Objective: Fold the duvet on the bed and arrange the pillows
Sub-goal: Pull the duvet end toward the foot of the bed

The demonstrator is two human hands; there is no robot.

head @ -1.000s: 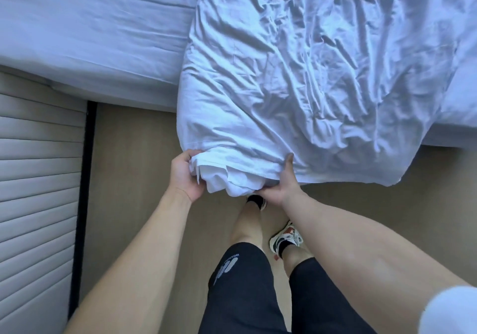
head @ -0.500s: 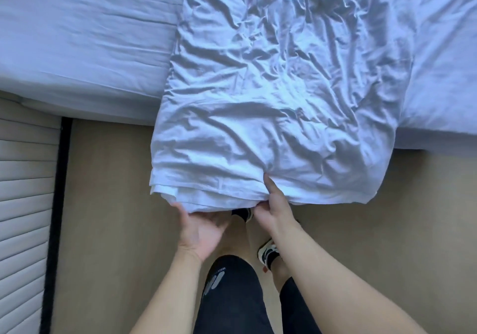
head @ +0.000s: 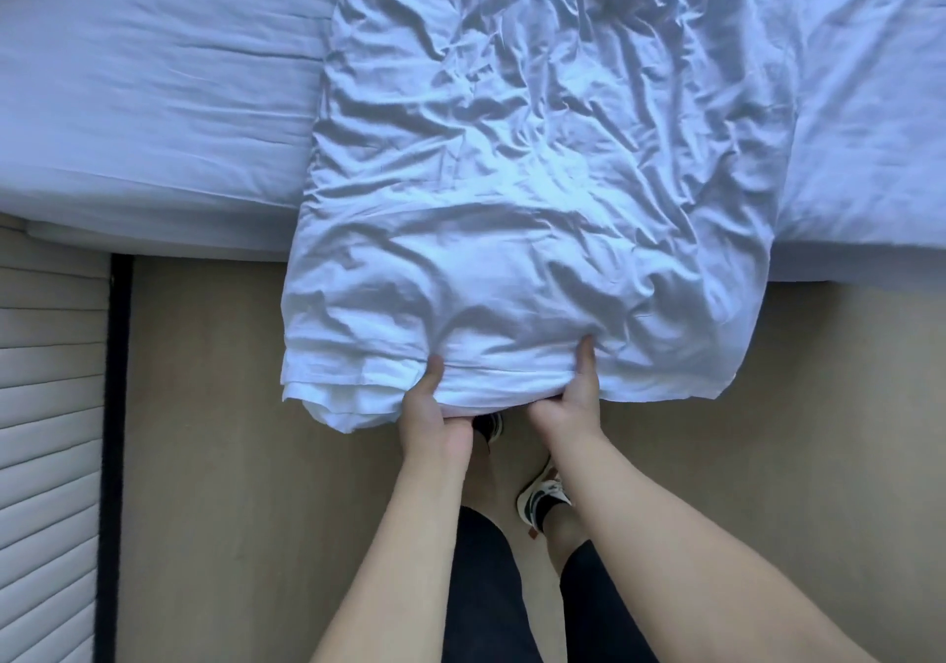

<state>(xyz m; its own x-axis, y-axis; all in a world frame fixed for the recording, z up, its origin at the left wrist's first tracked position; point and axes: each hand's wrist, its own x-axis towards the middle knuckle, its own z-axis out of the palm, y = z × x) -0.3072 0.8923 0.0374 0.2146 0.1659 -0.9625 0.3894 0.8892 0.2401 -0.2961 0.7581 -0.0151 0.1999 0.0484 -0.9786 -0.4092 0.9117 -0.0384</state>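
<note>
- Duvet (head: 537, 191) white, crumpled, already folded into a long strip; long axis runs near-far across the bed (head: 153, 99), near end hangs off the bed edge over the floor (head: 230, 457).
- Left hand (head: 432, 414) grips the near hem, thumb on top, fingers curled under the stacked layers.
- Right hand (head: 571, 396) grips the same hem just to the right, thumb up on the cloth, fingers tucked below.
- Hands close together, near the hem's middle; loose layered corner sticks out left of the left hand.
- Key relation: the whole strip lies far of both hands, so the next fold likely carries the near end away, up onto the bed. Both hands about equally near.
- Vs 0.5 s ago: left hand was open under the hem, palm up; now clamped on it. Right hand's hold is unchanged.
- No pillows in view.
- Slatted panel (head: 46, 457) at left.
</note>
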